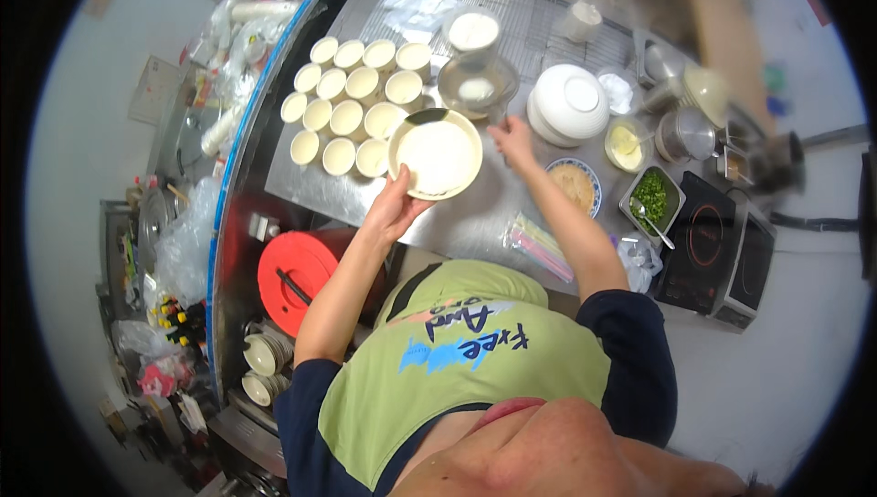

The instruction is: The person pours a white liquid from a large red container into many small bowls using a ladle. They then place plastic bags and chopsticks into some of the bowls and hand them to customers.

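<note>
In my left hand is a cream-coloured round bowl, tilted toward me, with a dark patch at its far rim. Its inside looks white; whether that is food or the bowl's own surface I cannot tell. My right hand is closed around a thin utensil handle, partly hidden by the fingers. Just beyond that hand sits a wide metal-looking bowl with a white lump in it. Rows of cream paper cups stand left of the held bowl, looking empty inside.
Right of my hands are upturned white bowls, a blue-rimmed plate of brownish food, chopped greens and an induction cooker. Wrapped straws lie near the front edge. A red-lidded bin stands below left. Another person's blurred arm reaches in.
</note>
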Demonstrator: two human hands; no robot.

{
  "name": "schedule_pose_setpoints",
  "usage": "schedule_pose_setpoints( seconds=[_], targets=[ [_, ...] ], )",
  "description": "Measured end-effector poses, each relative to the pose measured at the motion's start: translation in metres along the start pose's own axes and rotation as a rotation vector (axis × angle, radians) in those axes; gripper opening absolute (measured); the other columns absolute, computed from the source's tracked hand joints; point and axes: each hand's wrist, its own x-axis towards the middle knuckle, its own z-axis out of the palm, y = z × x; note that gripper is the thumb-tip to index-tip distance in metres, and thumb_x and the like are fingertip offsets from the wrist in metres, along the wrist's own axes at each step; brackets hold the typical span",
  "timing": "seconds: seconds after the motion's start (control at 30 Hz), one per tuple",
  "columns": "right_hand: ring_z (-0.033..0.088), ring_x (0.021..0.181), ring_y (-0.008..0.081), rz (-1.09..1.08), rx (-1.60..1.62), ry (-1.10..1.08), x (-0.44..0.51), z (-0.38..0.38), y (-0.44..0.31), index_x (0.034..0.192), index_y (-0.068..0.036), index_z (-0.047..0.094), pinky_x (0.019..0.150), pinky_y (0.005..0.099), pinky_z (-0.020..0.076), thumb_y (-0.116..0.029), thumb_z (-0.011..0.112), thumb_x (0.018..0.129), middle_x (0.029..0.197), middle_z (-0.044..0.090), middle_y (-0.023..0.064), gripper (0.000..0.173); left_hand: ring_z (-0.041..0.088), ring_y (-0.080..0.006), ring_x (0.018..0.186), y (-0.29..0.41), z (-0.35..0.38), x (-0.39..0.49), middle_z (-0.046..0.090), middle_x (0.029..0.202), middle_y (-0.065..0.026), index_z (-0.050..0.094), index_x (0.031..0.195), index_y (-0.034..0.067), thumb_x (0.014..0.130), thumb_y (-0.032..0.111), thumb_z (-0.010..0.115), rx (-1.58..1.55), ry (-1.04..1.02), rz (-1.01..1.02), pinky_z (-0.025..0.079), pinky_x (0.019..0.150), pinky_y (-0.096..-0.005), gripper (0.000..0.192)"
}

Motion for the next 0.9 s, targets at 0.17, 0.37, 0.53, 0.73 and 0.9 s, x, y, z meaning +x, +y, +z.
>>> schedule_pose_setpoints(
  seconds=[0.17, 0.37, 0.53, 0.73, 0.9],
  targets=[
    [0.051, 0.051, 0.0139, 0.002, 0.077, 0.052, -0.005, 0.042, 0.026, 0.076, -0.002, 0.052, 0.048, 0.0298, 0.0442, -0.016, 0.072, 0.075, 0.060, 0.054, 0.0051, 0.024, 0.056, -0.0294, 0.111, 0.051, 0.023, 0.020, 0.047, 0.128, -0.0169, 0.031, 0.133, 0.004, 0.099, 0.033, 0.039, 0.025, -0.031, -0.002, 0.055, 0.088, -0.0402, 0.046],
    [0.053, 0.093, 0.0296, -0.059, -0.105, 0.119, -0.015, 0.067, 0.044, 0.106, 0.002, 0.049, 0.082, 0.0393, 0.0433, -0.014, 0.068, 0.076, 0.099, 0.054, 0.0182, 0.038, 0.063, -0.0275, 0.098, 0.111, 0.058, 0.089, 0.055, 0.117, -0.0188, 0.034, 0.131, 0.002, 0.097, 0.036, 0.041, 0.076, -0.118, -0.039, 0.060, 0.074, -0.0328, 0.049],
    [0.043, 0.111, 0.0366, -0.224, -0.222, 0.051, -0.063, 0.030, 0.021, 0.123, 0.000, 0.040, 0.096, 0.0429, 0.0351, -0.010, 0.066, 0.076, 0.118, 0.046, 0.0206, 0.054, 0.058, -0.0281, 0.108, 0.152, 0.100, 0.172, 0.053, 0.123, -0.0178, 0.038, 0.130, -0.002, 0.097, 0.036, 0.041, 0.183, -0.122, 0.021, 0.057, 0.085, -0.0351, 0.050],
    [0.054, 0.099, 0.0336, -0.113, -0.105, -0.236, -0.120, -0.017, -0.003, 0.103, -0.003, 0.054, 0.084, 0.0384, 0.0441, -0.009, 0.062, 0.079, 0.105, 0.055, 0.0147, 0.026, 0.056, -0.0293, 0.111, 0.179, 0.121, 0.304, 0.051, 0.122, -0.0188, 0.035, 0.128, -0.001, 0.096, 0.033, 0.046, 0.252, -0.134, 0.041, 0.054, 0.090, -0.0358, 0.048],
    [0.062, 0.083, 0.0212, 0.084, -0.035, -0.433, -0.125, -0.023, 0.006, 0.103, -0.003, 0.056, 0.070, 0.0313, 0.0504, -0.013, 0.064, 0.083, 0.095, 0.060, 0.0104, 0.024, 0.060, -0.0317, 0.104, 0.191, 0.132, 0.416, 0.054, 0.117, -0.0205, 0.033, 0.128, -0.001, 0.096, 0.031, 0.047, 0.293, -0.218, -0.027, 0.057, 0.085, -0.0324, 0.048]
  ],
)
